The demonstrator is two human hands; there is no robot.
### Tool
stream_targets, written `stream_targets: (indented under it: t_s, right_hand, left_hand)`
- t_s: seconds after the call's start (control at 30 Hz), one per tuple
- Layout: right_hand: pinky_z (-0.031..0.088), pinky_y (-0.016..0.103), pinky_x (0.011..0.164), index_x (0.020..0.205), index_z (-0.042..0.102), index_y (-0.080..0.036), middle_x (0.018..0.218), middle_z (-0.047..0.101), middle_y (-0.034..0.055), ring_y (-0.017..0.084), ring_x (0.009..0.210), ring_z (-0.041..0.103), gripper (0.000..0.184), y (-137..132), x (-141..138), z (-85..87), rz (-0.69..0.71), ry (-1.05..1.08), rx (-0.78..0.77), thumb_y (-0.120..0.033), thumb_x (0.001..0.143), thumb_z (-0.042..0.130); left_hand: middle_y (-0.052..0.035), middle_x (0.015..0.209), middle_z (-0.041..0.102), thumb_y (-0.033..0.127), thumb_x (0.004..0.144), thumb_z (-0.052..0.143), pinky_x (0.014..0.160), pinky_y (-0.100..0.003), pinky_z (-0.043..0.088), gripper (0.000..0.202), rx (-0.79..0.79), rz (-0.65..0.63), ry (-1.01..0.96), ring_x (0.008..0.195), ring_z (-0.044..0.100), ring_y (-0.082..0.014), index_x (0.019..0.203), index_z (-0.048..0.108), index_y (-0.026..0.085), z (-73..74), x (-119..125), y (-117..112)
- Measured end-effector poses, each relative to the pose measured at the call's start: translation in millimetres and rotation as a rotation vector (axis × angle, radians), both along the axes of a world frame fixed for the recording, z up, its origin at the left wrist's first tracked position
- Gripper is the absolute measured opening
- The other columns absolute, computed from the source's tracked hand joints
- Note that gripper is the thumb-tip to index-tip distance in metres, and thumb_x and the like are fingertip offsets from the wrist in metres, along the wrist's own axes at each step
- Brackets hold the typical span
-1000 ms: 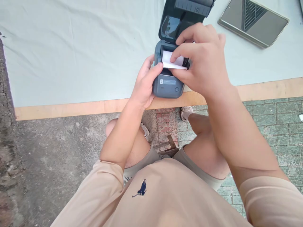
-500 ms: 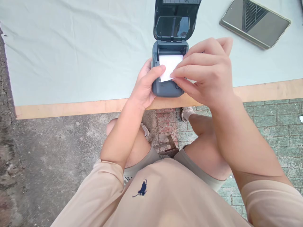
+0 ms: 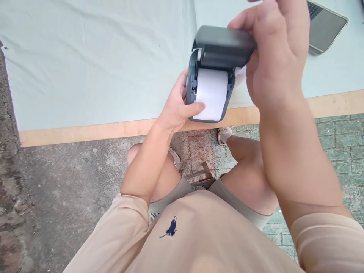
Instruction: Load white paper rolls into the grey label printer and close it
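Observation:
My left hand [image 3: 182, 100] is wrapped round the left side of a small dark label printer [image 3: 191, 81], its thumb pressing on a white paper strip [image 3: 212, 93]. The strip comes out of the roll bay and lies over the printer's front. The hinged lid [image 3: 224, 38] is partly raised and tilts over the bay. At the lid's right edge is my right hand [image 3: 277, 53], its fingers and thumb gripping that edge, slightly blurred. Some fingertips of the right hand are hidden behind the lid or cut off by the frame's top.
A smartphone [image 3: 327, 28] lies at the upper right, partly covered by my right hand. A pale cloth [image 3: 99, 68] covers the table, with its wooden edge [image 3: 113, 132] showing in front. Below are my legs and a wooden stool [image 3: 203, 176].
My right hand has left the paper, moved up and taken hold of the lid, which has swung partway down. More paper is out over the front. The printer has shifted slightly right.

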State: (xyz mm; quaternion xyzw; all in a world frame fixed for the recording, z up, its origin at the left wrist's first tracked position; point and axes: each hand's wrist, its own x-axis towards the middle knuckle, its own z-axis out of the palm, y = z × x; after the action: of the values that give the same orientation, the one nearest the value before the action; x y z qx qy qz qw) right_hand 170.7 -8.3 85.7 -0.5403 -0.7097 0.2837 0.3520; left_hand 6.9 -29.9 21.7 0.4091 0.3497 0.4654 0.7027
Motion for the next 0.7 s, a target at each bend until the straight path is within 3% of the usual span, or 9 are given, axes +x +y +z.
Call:
stream_targets:
  t_s: [0.1,0.2,0.27,0.33,0.53,0.7]
  right_hand:
    - [0.049,0.029,0.088,0.103,0.048,-0.023,0.11,0.054,0.0033,0.014,0.102,0.054,0.025,-6,-1,-1.6,0.087,0.074,0.045,-0.028,0.079,0.051]
    - [0.05,0.026,0.077,0.108,0.047,-0.026,0.113,0.055,0.0014,0.012,0.093,0.054,0.034,-12,0,2.5,0.13,0.012,-0.058,-0.027,0.076,0.059]
    - [0.048,0.024,0.072,0.109,0.046,-0.026,0.113,0.055,0.002,0.011,0.092,0.054,0.037,-15,-1,8.4,0.142,0.038,-0.077,-0.027,0.075,0.06]
    - [0.047,0.022,0.067,0.107,0.045,-0.026,0.111,0.054,0.0016,0.011,0.095,0.053,0.038,-16,-3,14.0,0.161,0.071,-0.083,-0.024,0.072,0.061]
    - [0.043,0.023,0.063,0.097,0.04,-0.024,0.094,0.051,0.0012,0.009,0.08,0.047,0.032,-13,-10,15.6,0.164,0.109,-0.102,-0.024,0.073,0.06]
    - [0.044,0.023,0.066,0.093,0.039,-0.025,0.104,0.051,0.0016,0.01,0.086,0.047,0.032,-12,-8,12.9,0.198,0.128,-0.109,-0.022,0.071,0.061]
  left_hand:
    - [-0.0011,0.096,0.066,0.016,0.056,0.071,0.092,-0.036,0.051,0.052,0.01,0.0,-0.062,0.116,0.058,-0.0263,0.106,0.056,0.025,1.5,-2,-1]
    - [-0.0019,0.094,0.067,0.031,0.06,0.072,0.097,-0.037,0.05,0.05,0.022,0.028,-0.109,0.12,0.055,-0.0271,0.108,0.057,0.028,3.6,-3,-2]
    - [-0.0031,0.093,0.068,0.052,0.069,0.061,0.1,-0.037,0.049,0.046,0.009,0.078,-0.112,0.122,0.054,-0.027,0.109,0.058,0.03,3.1,-2,-2]
    - [-0.003,0.1,0.068,0.061,0.077,0.044,0.1,-0.037,0.049,0.046,0.001,0.135,-0.089,0.124,0.052,-0.0262,0.108,0.059,0.03,0.5,0,0]
    - [0.0033,0.115,0.065,0.043,0.085,0.044,0.103,-0.038,0.046,0.03,0.006,0.157,-0.126,0.126,0.051,-0.0236,0.108,0.058,0.031,-8.2,-2,9]
    - [0.004,0.118,0.065,0.041,0.086,0.045,0.109,-0.036,0.04,0.028,0.004,0.13,-0.116,0.13,0.046,-0.0229,0.108,0.058,0.03,-5.8,-7,10]
